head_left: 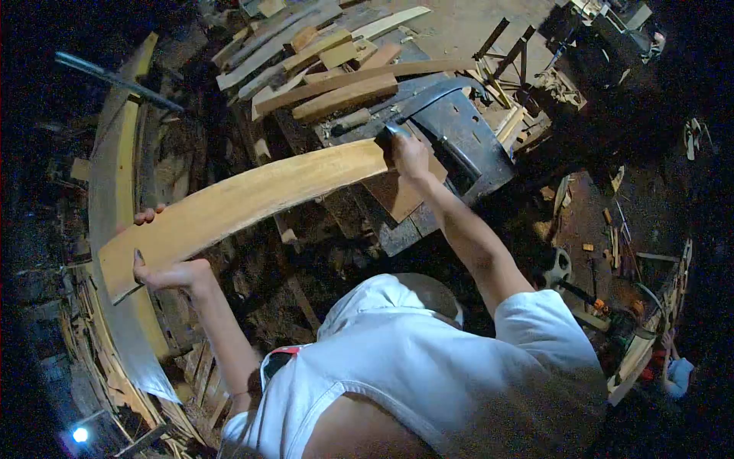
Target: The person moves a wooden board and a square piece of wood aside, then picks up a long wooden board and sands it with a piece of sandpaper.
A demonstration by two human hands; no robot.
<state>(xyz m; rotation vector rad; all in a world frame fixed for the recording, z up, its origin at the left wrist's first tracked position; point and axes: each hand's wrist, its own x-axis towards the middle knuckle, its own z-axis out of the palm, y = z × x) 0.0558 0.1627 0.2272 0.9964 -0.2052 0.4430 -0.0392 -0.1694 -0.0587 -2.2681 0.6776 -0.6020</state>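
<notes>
A long, wide, slightly curved wooden board [252, 197] stretches from the left side to the middle of the head view. My left hand [170, 274] grips its left end from the near edge, with the thumb on top and fingertips showing past the far edge. At the board's right end, my right hand [411, 155] is closed round a small dark object [394, 131] that I cannot make out clearly. Beyond it lies a dark metal-topped workbench [493, 153], with a flat brown wood piece [405, 197] at its near edge.
Several cut wood pieces [344, 97] are piled on the far side of the bench. A metal bar [118, 79] crosses the upper left. Long planks [122, 191] stand at the left. Another person [677, 375] is at the far right. A bright lamp [80, 434] shines at the lower left.
</notes>
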